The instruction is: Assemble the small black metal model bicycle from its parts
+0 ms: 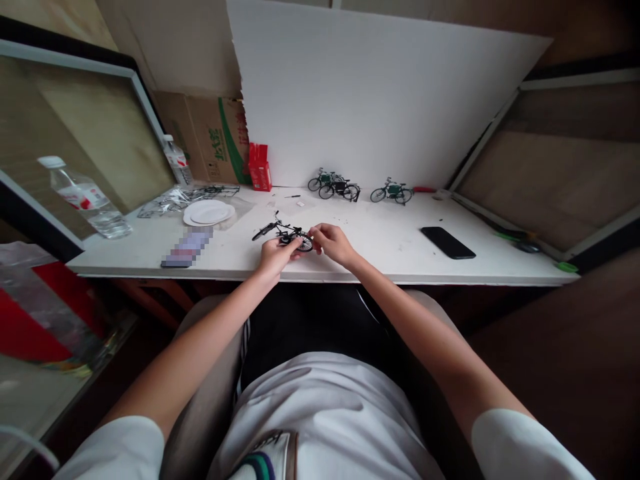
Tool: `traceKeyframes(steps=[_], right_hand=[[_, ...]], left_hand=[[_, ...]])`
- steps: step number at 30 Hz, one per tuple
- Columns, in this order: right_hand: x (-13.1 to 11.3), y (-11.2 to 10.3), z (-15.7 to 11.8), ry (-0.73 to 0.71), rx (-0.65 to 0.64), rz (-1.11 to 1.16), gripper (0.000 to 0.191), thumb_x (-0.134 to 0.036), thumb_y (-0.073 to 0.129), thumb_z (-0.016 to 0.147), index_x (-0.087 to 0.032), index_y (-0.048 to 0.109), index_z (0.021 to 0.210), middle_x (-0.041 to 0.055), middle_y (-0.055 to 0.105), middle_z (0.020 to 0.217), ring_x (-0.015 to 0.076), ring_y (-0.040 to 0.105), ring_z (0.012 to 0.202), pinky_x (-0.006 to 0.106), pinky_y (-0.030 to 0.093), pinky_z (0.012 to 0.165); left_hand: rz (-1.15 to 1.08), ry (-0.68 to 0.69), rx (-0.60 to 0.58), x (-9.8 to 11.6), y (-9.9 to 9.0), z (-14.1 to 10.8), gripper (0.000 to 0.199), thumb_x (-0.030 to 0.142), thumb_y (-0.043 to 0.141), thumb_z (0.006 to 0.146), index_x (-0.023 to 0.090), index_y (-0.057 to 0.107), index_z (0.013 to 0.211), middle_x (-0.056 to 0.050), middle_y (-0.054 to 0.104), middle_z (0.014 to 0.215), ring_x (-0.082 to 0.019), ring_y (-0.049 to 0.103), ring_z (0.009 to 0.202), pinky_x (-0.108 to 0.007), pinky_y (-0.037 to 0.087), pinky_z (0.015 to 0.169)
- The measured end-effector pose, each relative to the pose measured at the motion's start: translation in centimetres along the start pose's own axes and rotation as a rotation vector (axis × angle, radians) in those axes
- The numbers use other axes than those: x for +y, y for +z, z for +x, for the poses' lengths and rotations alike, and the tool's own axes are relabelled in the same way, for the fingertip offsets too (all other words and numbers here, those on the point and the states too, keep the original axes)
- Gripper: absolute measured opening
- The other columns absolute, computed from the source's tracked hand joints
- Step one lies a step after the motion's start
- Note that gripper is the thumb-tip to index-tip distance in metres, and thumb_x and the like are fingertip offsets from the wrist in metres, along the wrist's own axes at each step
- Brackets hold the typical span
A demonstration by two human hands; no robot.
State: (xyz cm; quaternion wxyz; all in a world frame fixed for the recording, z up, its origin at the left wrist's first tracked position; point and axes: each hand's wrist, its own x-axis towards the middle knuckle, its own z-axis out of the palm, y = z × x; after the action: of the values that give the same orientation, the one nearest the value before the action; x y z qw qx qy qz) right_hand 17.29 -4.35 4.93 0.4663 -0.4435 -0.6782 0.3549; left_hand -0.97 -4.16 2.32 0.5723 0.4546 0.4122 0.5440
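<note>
Holding a small black model bicycle [283, 233] over the white table [380, 250], the person in the head view has the left hand [276, 256] clamped by thumb and fingers on its rear part; the right hand [330, 241] bends its fingers at the rear wheel, whether gripping it cannot be told. From the bicycle, white plates [209, 212] lie toward ten o'clock, a black phone [447, 243] at three.
</note>
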Motion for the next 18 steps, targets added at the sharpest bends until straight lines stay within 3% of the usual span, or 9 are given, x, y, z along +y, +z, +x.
traceKeyframes(steps=[5, 10, 12, 15, 17, 18], right_hand=[[0.1, -0.1, -0.1, -0.058, 0.015, -0.016, 0.047, -0.062, 0.057, 0.101, -0.017, 0.065, 0.096, -0.0024, 0.061, 0.062, 0.0123, 0.055, 0.056, 0.024, 0.047, 0.059], [-4.0, -0.6, -1.6, -0.139, -0.067, -0.158, 0.042, -0.049, 0.055, 0.103, -0.014, 0.070, 0.084, -0.0019, 0.060, 0.057, 0.0094, 0.050, 0.052, 0.021, 0.040, 0.055], [-5.6, -0.5, -2.9, -0.090, -0.258, -0.147, 0.041, -0.039, 0.049, 0.103, -0.014, 0.071, 0.079, -0.0017, 0.060, 0.055, 0.0085, 0.047, 0.047, 0.021, 0.040, 0.053], [-5.6, 0.7, -5.8, 0.087, -0.811, -0.283, 0.031, -0.029, 0.052, 0.099, -0.014, 0.079, 0.095, -0.0005, 0.070, 0.062, 0.0097, 0.054, 0.048, 0.021, 0.044, 0.055], [-3.7, 2.3, -7.8, 0.139, -0.944, -0.545, 0.026, -0.026, 0.058, 0.099, -0.017, 0.082, 0.103, 0.0042, 0.079, 0.079, 0.0136, 0.069, 0.064, 0.021, 0.048, 0.063], [-2.4, 3.3, -8.7, 0.114, -0.912, -0.751, 0.023, -0.023, 0.061, 0.097, -0.018, 0.083, 0.103, 0.0078, 0.082, 0.091, 0.0164, 0.073, 0.075, 0.023, 0.050, 0.067]], left_hand=[[0.002, -0.015, 0.005, 0.4, 0.1, -0.3, 0.046, 0.042, 0.097, 0.071, 0.010, 0.079, 0.098, -0.015, 0.083, 0.095, -0.019, 0.078, 0.073, -0.029, 0.060, 0.071], [-0.037, 0.001, 0.015, 0.6, 0.0, -0.2, 0.045, 0.044, 0.096, 0.072, 0.010, 0.077, 0.095, -0.012, 0.082, 0.089, -0.017, 0.077, 0.072, -0.028, 0.060, 0.072], [-0.049, 0.008, 0.051, 0.6, -0.3, 0.3, 0.042, 0.042, 0.096, 0.073, 0.010, 0.076, 0.092, -0.011, 0.081, 0.085, -0.016, 0.076, 0.070, -0.026, 0.059, 0.070], [-0.078, 0.014, 0.105, 0.7, -0.7, 1.0, 0.035, 0.035, 0.094, 0.076, 0.010, 0.075, 0.091, -0.010, 0.080, 0.083, -0.014, 0.076, 0.068, -0.023, 0.056, 0.066], [-0.090, 0.019, 0.117, 0.7, -0.9, 1.2, 0.031, 0.031, 0.093, 0.078, 0.009, 0.075, 0.092, -0.009, 0.080, 0.083, -0.014, 0.076, 0.067, -0.022, 0.055, 0.064], [-0.090, 0.021, 0.119, 0.8, -0.9, 1.2, 0.030, 0.030, 0.092, 0.079, 0.009, 0.075, 0.092, -0.009, 0.080, 0.083, -0.014, 0.076, 0.066, -0.022, 0.055, 0.064]])
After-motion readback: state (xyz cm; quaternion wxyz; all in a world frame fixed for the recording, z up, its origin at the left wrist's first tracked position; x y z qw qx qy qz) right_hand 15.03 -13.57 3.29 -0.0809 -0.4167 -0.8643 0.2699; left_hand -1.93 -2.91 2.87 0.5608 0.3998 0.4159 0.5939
